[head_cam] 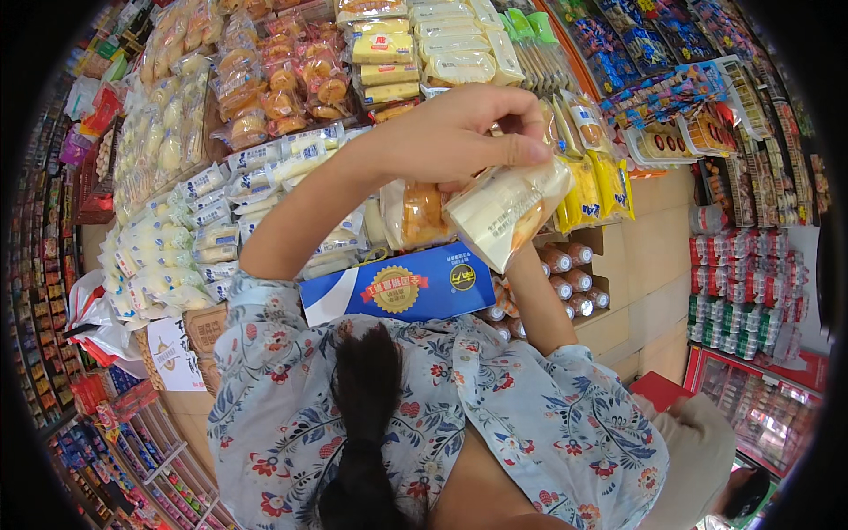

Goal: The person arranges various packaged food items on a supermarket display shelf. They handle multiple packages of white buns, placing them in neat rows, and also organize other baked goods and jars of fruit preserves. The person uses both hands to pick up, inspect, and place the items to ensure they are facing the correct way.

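My left hand [487,129] reaches across from the left, its thumb and fingers closed on the upper edge of a plastic-wrapped bread or pastry [507,215]. The wrapper is partly white with printed writing, and a browned piece shows through its clear side. My right forearm [546,301] runs up behind this package. The right hand itself is mostly hidden there, so its grip is unclear. Just left of the package lies another bagged golden bread [424,212]. Yellow snack packets [593,192] rest to its right. A blue printed box [397,281] stands between the display and my body.
Wrapped cakes [308,86] and white packets [271,165] fill the display ahead. Capped bottles [573,271] sit in a carton at its right side. Tiled floor [642,265] lies beyond, with stacked drink cans [742,291]. Another person's trousers [695,444] show at lower right.
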`<state>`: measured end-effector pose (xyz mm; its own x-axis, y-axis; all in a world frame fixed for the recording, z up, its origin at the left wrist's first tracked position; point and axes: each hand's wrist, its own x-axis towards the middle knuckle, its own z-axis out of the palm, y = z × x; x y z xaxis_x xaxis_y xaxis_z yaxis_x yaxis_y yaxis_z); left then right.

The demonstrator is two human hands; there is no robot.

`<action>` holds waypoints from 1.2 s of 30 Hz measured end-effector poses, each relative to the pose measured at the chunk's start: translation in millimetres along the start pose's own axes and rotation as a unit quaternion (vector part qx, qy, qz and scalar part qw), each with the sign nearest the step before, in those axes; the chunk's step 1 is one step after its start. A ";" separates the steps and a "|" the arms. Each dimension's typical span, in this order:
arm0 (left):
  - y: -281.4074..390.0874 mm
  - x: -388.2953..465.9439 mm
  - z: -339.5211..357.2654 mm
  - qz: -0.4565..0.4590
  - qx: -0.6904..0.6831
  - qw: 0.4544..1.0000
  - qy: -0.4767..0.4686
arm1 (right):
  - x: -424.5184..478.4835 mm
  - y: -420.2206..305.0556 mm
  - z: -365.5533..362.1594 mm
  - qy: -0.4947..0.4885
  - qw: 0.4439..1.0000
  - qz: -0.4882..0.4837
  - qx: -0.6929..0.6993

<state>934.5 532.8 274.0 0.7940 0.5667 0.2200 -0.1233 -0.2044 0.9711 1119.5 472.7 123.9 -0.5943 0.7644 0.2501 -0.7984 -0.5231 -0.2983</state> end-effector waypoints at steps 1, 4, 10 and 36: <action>4.3 -1.0 1.4 -0.030 0.018 0.999 -0.027 | 1.7 1.6 -0.6 -0.003 1.000 -0.002 0.006; -4.4 3.8 5.3 0.019 0.093 0.994 -0.055 | 8.1 7.7 -1.6 0.001 1.000 -0.004 0.005; -4.4 3.5 14.3 0.010 0.112 0.988 -0.106 | 7.7 18.4 -4.3 0.027 0.999 -0.016 -0.008; -115.2 -93.5 8.2 -0.184 -0.296 0.858 0.378 | -33.0 23.6 8.6 0.376 0.760 0.018 -0.530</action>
<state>879.4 496.8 140.8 0.2585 0.9075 -0.3311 -0.4062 0.4131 0.8151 1119.4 431.9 116.5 -0.0725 0.9643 -0.2548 -0.0190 -0.2568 -0.9663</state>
